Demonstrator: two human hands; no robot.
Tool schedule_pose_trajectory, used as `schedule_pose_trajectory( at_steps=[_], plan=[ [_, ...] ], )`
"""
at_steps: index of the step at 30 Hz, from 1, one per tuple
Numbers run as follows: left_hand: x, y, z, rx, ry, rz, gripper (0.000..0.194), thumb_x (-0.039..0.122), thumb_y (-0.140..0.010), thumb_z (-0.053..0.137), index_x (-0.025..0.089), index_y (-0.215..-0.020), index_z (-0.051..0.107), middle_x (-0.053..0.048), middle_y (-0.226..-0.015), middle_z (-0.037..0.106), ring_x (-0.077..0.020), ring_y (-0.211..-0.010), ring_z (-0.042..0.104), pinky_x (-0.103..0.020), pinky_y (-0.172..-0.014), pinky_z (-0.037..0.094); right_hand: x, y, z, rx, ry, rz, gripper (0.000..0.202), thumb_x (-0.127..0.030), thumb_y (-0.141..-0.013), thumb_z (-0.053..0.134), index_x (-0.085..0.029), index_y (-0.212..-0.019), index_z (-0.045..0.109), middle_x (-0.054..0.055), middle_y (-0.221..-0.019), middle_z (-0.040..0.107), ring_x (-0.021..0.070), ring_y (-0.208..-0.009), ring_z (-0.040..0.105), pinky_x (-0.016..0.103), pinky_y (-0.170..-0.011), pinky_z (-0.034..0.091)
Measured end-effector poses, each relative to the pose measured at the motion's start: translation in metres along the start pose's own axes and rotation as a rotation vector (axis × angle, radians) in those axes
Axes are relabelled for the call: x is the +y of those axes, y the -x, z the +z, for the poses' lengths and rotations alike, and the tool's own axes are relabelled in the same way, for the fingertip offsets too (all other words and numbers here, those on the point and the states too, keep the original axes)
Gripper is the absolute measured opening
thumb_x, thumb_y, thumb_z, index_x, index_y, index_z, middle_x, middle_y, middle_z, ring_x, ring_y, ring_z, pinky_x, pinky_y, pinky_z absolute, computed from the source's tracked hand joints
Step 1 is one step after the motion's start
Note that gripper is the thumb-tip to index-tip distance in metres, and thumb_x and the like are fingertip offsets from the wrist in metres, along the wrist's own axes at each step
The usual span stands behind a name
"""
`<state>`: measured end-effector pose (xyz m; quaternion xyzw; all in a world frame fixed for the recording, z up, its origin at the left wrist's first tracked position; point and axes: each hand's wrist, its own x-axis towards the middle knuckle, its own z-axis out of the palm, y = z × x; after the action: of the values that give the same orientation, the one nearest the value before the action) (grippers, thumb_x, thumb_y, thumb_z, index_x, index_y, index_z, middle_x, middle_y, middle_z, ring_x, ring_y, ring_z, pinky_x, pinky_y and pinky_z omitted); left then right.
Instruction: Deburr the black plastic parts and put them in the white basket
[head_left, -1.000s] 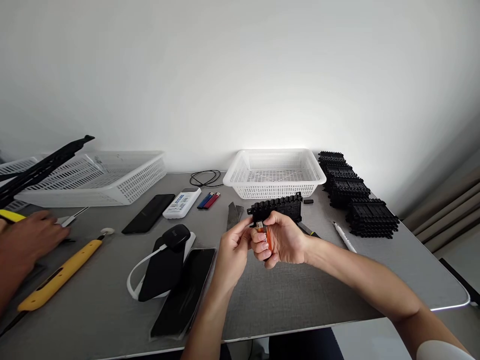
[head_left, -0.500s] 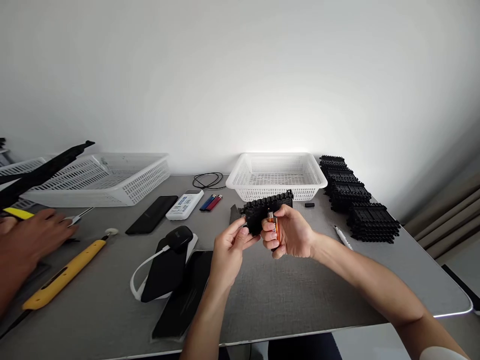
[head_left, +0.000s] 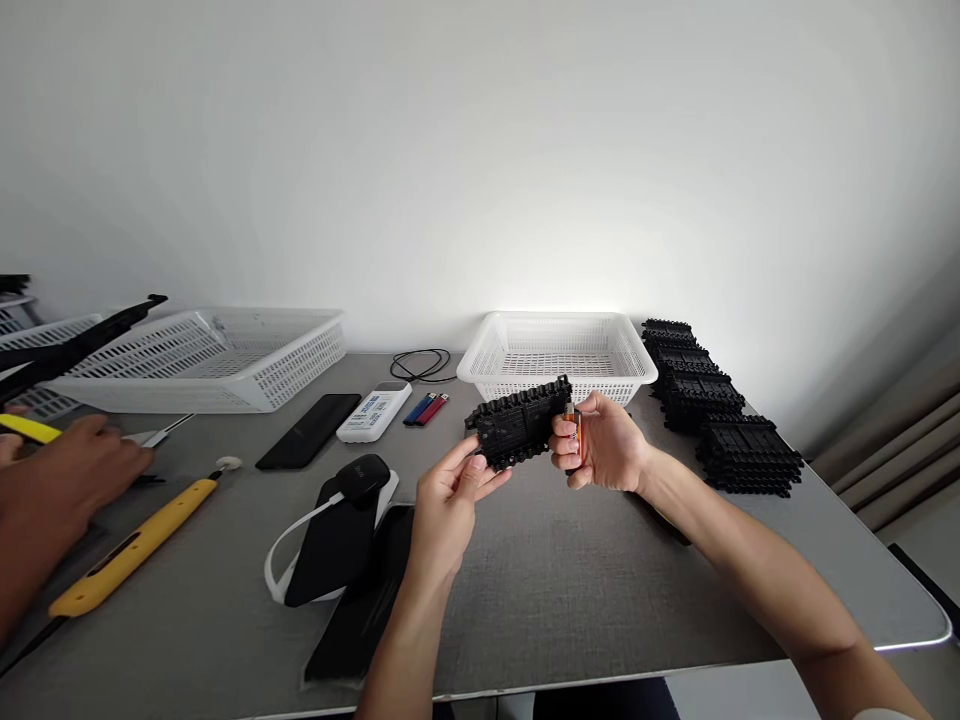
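Note:
My left hand (head_left: 448, 497) pinches the lower left end of a black plastic part (head_left: 517, 425) with toothed long edges, raised above the table and tilted up to the right. My right hand (head_left: 600, 440) is wrapped around an orange lighter (head_left: 573, 436), held upright with its metal top at the part's right end. I see no clear flame. Whether the right fingers also touch the part, I cannot tell. Behind both hands stands a white plastic basket (head_left: 484, 350).
Stacks of similar black parts (head_left: 750, 455) line the right side. Blue and red lighters (head_left: 431, 409), a white box-shaped device (head_left: 375, 412), a black phone (head_left: 308, 430) and a yellow tool (head_left: 135, 547) lie leftward. Another person's hand (head_left: 82, 470) works at the far left.
The black part has turned so its broad face shows. My right hand with the lighter has moved slightly right and up, towards the part's right end.

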<state>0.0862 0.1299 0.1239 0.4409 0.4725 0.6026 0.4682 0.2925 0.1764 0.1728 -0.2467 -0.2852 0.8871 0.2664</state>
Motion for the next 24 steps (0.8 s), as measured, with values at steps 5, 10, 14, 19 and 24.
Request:
schedule_pose_trajectory(
  at_steps=[5,10,14,19,24],
  plan=[
    [0.000,0.002,0.005,-0.036,-0.021,0.017,0.065,0.056,-0.072,0.075,0.012,-0.119,0.066,-0.011,-0.104,0.075,-0.0280,-0.083,0.075,-0.049,-0.090,0.058,0.006,-0.003,0.003,-0.025,0.028,0.048,0.017,-0.037,-0.072,0.038,-0.022,-0.069,0.032,-0.004,-0.061,0.027,0.0105,-0.052,0.022,0.020,-0.045,0.014],
    [-0.004,0.007,0.013,-0.053,-0.069,0.014,0.063,0.056,-0.076,0.071,0.012,-0.120,0.065,-0.013,-0.111,0.073,-0.0304,-0.092,0.073,-0.049,-0.089,0.058,0.017,-0.008,0.006,-0.098,0.055,0.105,0.018,-0.038,-0.074,0.038,-0.021,-0.069,0.034,-0.004,-0.061,0.027,0.0103,-0.052,0.023,0.020,-0.046,0.014],
    [-0.010,0.009,0.018,-0.085,-0.136,0.086,0.049,0.048,-0.082,0.065,0.014,-0.117,0.068,-0.012,-0.108,0.073,-0.0276,-0.092,0.072,-0.042,-0.084,0.059,0.026,-0.011,0.009,-0.151,0.084,0.142,0.019,-0.039,-0.075,0.036,-0.021,-0.070,0.034,-0.004,-0.062,0.027,0.0104,-0.052,0.023,0.020,-0.045,0.013],
    [-0.009,0.011,0.023,-0.074,-0.304,0.146,0.032,0.028,-0.085,0.057,0.018,-0.112,0.072,-0.005,-0.086,0.075,-0.0207,-0.079,0.069,-0.032,-0.076,0.057,0.030,-0.006,0.019,-0.237,0.216,0.123,0.023,-0.043,-0.079,0.038,-0.021,-0.072,0.036,-0.004,-0.065,0.028,0.0105,-0.054,0.024,0.021,-0.046,0.014],
    [-0.009,0.011,0.021,-0.078,-0.126,0.056,0.044,0.042,-0.082,0.065,0.015,-0.117,0.068,-0.007,-0.097,0.074,-0.0246,-0.085,0.072,-0.037,-0.079,0.059,0.025,0.008,0.030,-0.152,0.551,-0.157,0.035,-0.053,-0.084,0.051,-0.022,-0.075,0.038,-0.004,-0.069,0.032,0.0110,-0.060,0.027,0.022,-0.050,0.019]
  ],
)
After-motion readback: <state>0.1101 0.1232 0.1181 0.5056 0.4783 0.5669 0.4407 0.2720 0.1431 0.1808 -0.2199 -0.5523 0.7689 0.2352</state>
